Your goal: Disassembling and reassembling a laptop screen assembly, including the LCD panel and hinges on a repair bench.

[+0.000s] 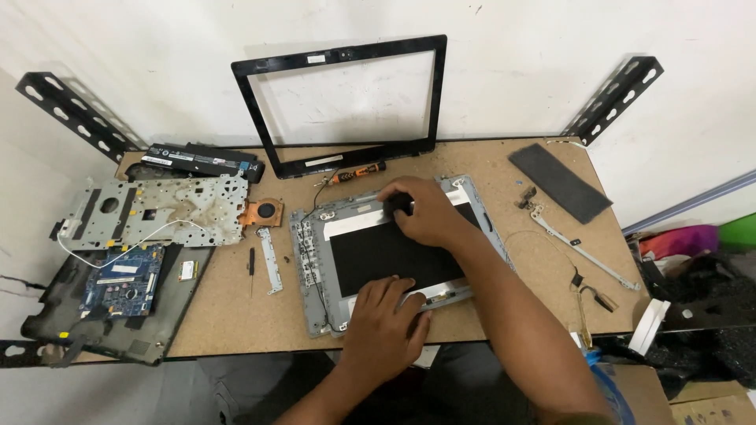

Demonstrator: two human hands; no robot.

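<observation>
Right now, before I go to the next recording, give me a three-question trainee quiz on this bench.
1. True or false: both hands rest on the grey display lid.
2. Which leans against the wall? A) black screen bezel B) blue circuit board C) metal hinge arm
3. What tool lies just beyond the right hand?

Key: 1. True; the left hand presses its near edge. 2. A. 3. The orange-handled screwdriver.

One head-worn camera looks steeply down, close over the workbench (pixel 236 315).
</observation>
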